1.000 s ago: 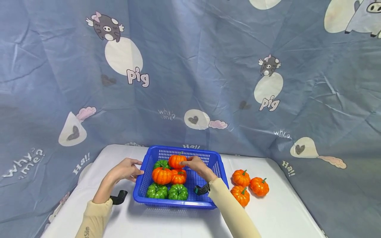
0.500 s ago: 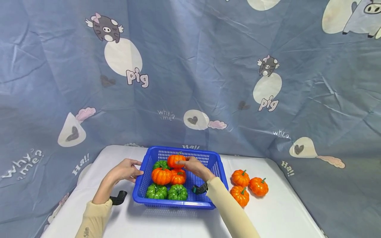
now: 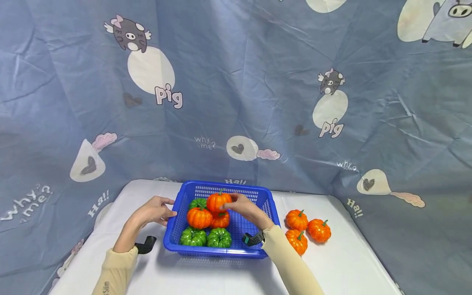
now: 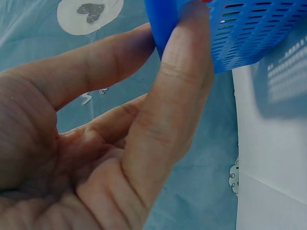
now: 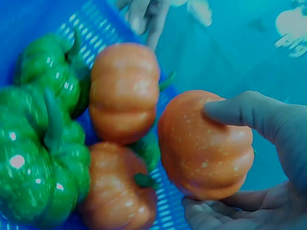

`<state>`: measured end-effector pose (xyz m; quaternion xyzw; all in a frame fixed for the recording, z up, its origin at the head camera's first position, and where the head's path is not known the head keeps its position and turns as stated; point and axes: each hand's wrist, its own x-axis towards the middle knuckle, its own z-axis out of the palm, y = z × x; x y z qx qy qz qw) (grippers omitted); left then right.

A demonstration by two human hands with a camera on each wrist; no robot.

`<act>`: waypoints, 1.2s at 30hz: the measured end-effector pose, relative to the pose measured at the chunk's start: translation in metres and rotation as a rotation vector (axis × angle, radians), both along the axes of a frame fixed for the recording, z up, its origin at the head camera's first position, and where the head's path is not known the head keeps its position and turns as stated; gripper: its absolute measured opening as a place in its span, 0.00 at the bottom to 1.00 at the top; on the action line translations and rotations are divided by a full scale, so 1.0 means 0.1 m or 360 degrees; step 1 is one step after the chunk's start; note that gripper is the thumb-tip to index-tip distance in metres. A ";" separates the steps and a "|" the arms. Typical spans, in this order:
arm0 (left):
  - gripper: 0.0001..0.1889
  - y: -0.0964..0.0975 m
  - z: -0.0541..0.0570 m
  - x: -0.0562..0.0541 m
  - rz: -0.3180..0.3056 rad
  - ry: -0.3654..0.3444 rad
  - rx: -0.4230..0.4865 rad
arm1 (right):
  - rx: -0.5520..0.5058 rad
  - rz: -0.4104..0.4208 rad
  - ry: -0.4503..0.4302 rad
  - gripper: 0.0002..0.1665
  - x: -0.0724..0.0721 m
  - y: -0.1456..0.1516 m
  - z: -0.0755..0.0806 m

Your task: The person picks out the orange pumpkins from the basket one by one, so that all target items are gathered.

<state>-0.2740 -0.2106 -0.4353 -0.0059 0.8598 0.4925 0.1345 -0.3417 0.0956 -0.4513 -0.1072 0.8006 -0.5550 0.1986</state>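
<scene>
In the head view my right hand (image 3: pixel 248 209) holds a small orange pumpkin (image 3: pixel 217 201) over the blue plastic basket (image 3: pixel 206 252). The right wrist view shows thumb and fingers on opposite sides of this orange pumpkin (image 5: pixel 206 153). My left hand (image 3: pixel 153 211) pinches the basket's left rim, with thumb and fingers astride the rim (image 4: pixel 163 24) in the left wrist view. Inside the basket, an orange pumpkin (image 3: pixel 199 218) sits beside another orange pumpkin (image 3: pixel 220 220), partly hidden under the held one. Green pumpkins (image 3: pixel 193 237) lie along the front left and behind.
Three more orange pumpkins (image 3: pixel 319 230) sit on the white table (image 3: pixel 350 262) to the right of the basket. A blue printed cloth (image 3: pixel 206 102) hangs behind and around the table. Both wrists wear black straps (image 3: pixel 146 245).
The pumpkin in my right hand shifts slightly left and tilts a little. My left hand stays at the rim, and the basket keeps its place on the table.
</scene>
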 end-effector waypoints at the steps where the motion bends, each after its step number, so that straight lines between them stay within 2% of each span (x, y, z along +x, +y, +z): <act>1: 0.31 0.00 0.00 0.00 -0.0002 0.0002 -0.0003 | -0.0006 0.0007 0.0015 0.41 0.03 0.02 0.03; 7: 0.31 -0.01 0.00 0.01 -0.0011 0.0009 0.0007 | 0.0016 0.0061 0.0156 0.42 0.30 0.16 0.22; 12: 0.31 0.00 0.00 0.00 -0.0018 0.0008 0.0009 | 0.0006 0.0070 0.0203 0.43 0.53 0.39 0.28; 16: 0.31 0.00 -0.01 -0.01 -0.0025 0.0015 0.0014 | 0.0000 -0.0006 0.0227 0.45 0.70 0.66 0.27; 20: 0.31 -0.01 -0.01 -0.01 -0.0024 0.0012 0.0016 | 0.0026 -0.0150 0.0273 0.46 0.84 1.00 0.26; 26: 0.31 -0.03 0.00 0.01 -0.0038 0.0013 0.0006 | 0.0035 -0.0408 0.0300 0.45 1.02 1.62 0.15; 28: 0.31 -0.03 0.01 0.01 -0.0045 0.0018 0.0006 | 0.0089 -0.0491 0.0291 0.46 1.07 1.82 0.09; 33: 0.31 -0.02 0.00 0.00 -0.0050 0.0012 0.0029 | 0.0243 -0.0675 0.0200 0.50 1.21 2.27 -0.13; 36: 0.31 -0.01 -0.01 0.00 -0.0043 0.0007 0.0035 | 0.0270 -0.0779 0.0173 0.51 1.28 2.47 -0.27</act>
